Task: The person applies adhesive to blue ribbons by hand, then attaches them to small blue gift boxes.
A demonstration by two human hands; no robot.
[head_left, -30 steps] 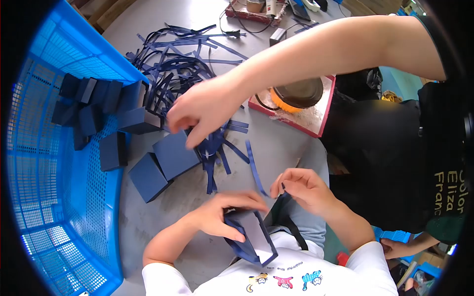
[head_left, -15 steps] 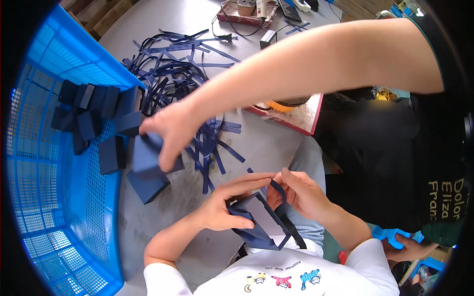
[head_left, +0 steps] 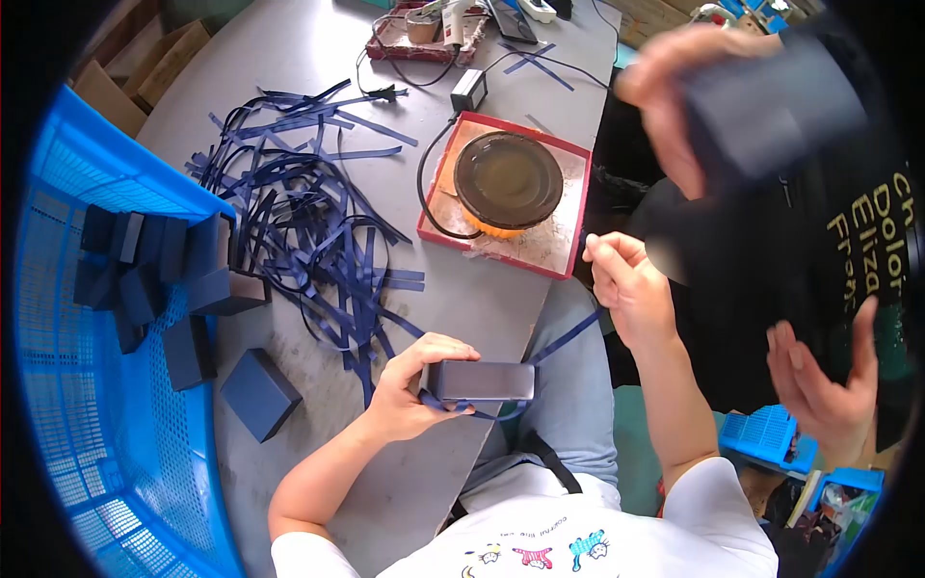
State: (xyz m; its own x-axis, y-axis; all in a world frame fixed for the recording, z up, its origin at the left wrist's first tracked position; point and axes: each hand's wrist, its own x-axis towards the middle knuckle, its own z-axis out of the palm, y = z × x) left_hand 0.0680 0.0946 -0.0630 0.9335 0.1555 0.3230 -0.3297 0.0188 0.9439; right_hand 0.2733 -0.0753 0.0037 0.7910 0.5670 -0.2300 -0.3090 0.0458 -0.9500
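My left hand is closed around a small dark blue box, held above the table's front edge with a pale face upward. A dark blue ribbon stretches from the box's right end to my right hand. The right hand's fingers are pinched on the ribbon, and a short dark end pokes out above the fingertips. More of the ribbon loops below the box near my left fingers. Some of it is hidden behind the box and the hands.
A blue crate holding several dark boxes stands left. One blue box lies beside it. Cut ribbons are heaped on the table. A round pot sits in a red tray. At right, a co-worker holds a blurred blue box.
My right hand has moved up and away, drawing the ribbon out. The box in my left hand has turned. The co-worker's arm has swung from the table to the right with a blue box.
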